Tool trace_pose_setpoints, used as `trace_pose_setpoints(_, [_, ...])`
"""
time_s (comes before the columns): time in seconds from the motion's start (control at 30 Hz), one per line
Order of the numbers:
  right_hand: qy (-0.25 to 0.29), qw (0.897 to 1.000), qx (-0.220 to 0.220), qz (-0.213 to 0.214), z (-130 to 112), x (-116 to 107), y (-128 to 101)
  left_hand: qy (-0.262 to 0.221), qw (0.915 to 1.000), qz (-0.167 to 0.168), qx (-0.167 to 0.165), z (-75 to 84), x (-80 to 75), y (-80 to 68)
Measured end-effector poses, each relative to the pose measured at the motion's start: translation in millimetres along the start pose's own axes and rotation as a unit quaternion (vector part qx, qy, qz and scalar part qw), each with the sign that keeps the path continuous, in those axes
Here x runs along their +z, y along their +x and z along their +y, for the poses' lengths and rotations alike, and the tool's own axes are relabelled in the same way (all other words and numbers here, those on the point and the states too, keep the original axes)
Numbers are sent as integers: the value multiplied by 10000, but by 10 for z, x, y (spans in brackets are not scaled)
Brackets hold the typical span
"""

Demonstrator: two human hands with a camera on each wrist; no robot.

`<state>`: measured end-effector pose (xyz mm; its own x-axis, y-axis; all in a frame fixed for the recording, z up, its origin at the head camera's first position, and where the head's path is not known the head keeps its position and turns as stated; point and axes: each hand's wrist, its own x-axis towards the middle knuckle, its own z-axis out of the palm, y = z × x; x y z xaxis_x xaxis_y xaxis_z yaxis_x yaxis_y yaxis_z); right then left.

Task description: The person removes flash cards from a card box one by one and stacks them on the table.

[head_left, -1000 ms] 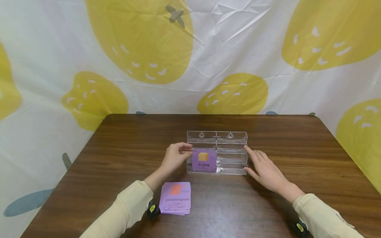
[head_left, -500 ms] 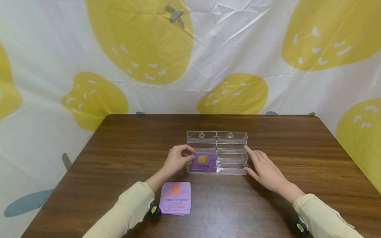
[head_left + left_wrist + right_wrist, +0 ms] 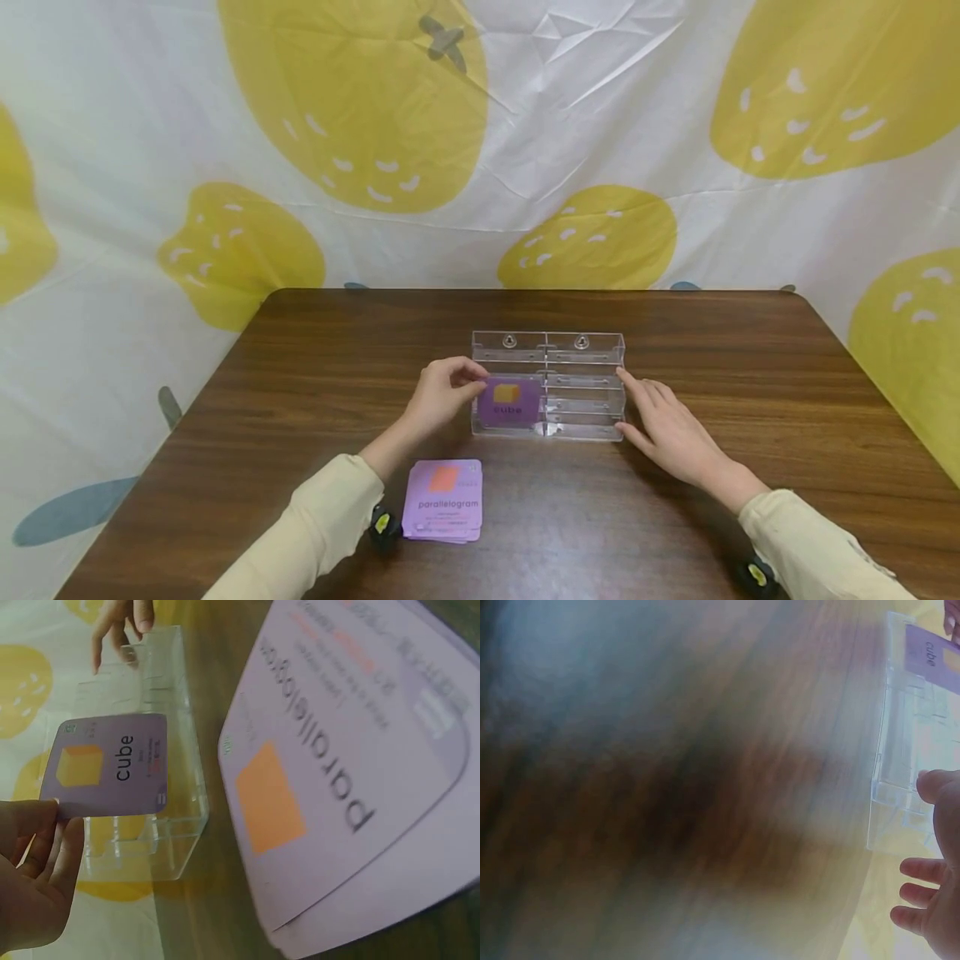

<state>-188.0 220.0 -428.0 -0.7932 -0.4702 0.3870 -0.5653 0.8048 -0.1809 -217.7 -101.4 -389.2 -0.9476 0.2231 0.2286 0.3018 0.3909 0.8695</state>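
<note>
Backdrop first: white cloth printed with big yellow fruit shapes hangs behind a dark brown wooden table. We note wide bare wood left, right and behind the work; the near edge lies close to our sleeves.

Mid-table stands a clear acrylic tiered card rack with shallow slots. Judged light and rigid, likely to skid on the wood, hence bracing. Our right hand lies with fingers straight against its right end, gripping nothing.

Near the front edge sits a small stack of lilac cards, top one reading "parallelogram".

Our left hand pinches the purple "cube" card at its left edge between thumb and fingers; the card stands in the rack's front left slot. Thin, light, slightly bendy by our reckoning; edge grip suits, and slot walls leave little side room.
</note>
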Motion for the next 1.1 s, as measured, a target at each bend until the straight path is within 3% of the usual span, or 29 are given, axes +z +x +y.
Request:
trace_pose_setpoints(0.07, [2,10000,5,-4,-1,0,0,-81,9999,50,58,13,-16,12])
trace_pose_setpoints(0.17, [8,10000,27,-16,-1,-2,-2,-165,9997,92,143,165,-64,-20])
trace_pose_setpoints(0.3, [12,10000,18,-4,-1,-4,-2,-182,9994,207,229,191,-87,-18])
trace_pose_setpoints(0.4, [2,10000,-4,20,-1,-4,1,-178,9990,298,280,89,-84,29])
trace_pose_setpoints(0.8, [-5,10000,-40,34,-3,-2,5,-169,9987,372,320,270,-228,51])
trace_pose_setpoints(1.1, [-2,10000,-65,35,7,-1,8,-264,9983,457,266,295,-270,-42])
